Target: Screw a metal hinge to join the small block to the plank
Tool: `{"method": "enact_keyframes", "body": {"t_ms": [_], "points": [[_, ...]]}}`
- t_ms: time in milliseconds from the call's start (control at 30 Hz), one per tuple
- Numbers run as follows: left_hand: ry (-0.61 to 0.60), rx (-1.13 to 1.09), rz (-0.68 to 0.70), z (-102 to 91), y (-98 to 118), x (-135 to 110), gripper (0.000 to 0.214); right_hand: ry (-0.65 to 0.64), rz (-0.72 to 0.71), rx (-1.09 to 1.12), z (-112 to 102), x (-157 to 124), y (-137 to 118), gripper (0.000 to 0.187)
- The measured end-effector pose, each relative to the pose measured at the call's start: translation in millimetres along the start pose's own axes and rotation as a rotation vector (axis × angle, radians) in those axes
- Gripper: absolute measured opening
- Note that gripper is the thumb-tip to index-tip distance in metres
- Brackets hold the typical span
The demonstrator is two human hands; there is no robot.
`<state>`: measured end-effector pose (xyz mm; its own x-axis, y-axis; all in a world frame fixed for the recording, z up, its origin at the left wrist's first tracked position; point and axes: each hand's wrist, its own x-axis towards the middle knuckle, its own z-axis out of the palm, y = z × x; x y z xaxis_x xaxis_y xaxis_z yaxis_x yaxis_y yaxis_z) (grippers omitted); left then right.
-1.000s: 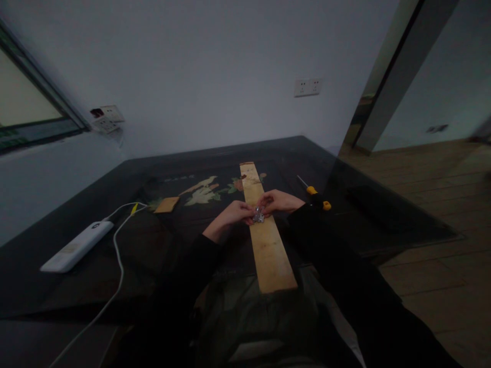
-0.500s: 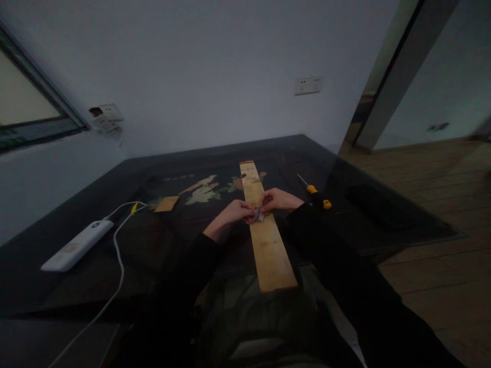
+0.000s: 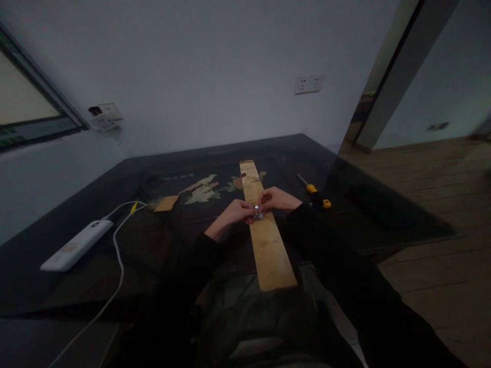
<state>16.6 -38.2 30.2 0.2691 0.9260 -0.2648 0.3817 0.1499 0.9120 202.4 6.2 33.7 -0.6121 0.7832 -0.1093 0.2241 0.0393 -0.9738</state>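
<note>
A long wooden board (image 3: 271, 253) lies on the dark table, its near end reaching past the table edge over my lap. Above its middle is a small shiny metal fitting (image 3: 259, 216), perhaps a hinge, too small to make out fully. My left hand (image 3: 237, 210) pinches the fitting from the left, fingers closed. From the right, my right hand (image 3: 276, 199) also has its fingertips closed on it, by the upper edge. To the right of my right hand rests a screwdriver (image 3: 317, 196) with a yellow and black handle.
On the left stand a white power strip (image 3: 76, 247) with a white cable (image 3: 119, 255) and a small square wooden piece (image 3: 166, 203). A dark flat object (image 3: 378, 205) lies at the table's right. A wall with sockets (image 3: 308, 84) rises behind the table (image 3: 215, 156).
The metal fitting has turned slightly between my fingers and catches more light. My right hand has shifted a little to the left; the board and screwdriver stay put.
</note>
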Motion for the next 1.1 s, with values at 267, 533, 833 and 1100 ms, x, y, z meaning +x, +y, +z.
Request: {"method": "enact_keyframes", "body": {"t_ms": [267,533,833,1100], "points": [[0.017,-0.006,-0.036,2.0,2,0,0.019,0.057,-0.035,-0.091,0,-1,-3,0.018],[-0.017,-0.082,-0.034,-1.4,-2,0,0.016,0.043,-0.155,-0.251,-3,0,-7,0.017],[-0.056,-0.149,-0.056,-3.9,-2,-2,0.016,0.035,-0.217,-0.268,0,-3,-11,0.017],[-0.052,-0.169,-0.048,-2.8,2,-6,0.018,0.110,-0.282,-0.224,0,1,-8,0.015]]}}
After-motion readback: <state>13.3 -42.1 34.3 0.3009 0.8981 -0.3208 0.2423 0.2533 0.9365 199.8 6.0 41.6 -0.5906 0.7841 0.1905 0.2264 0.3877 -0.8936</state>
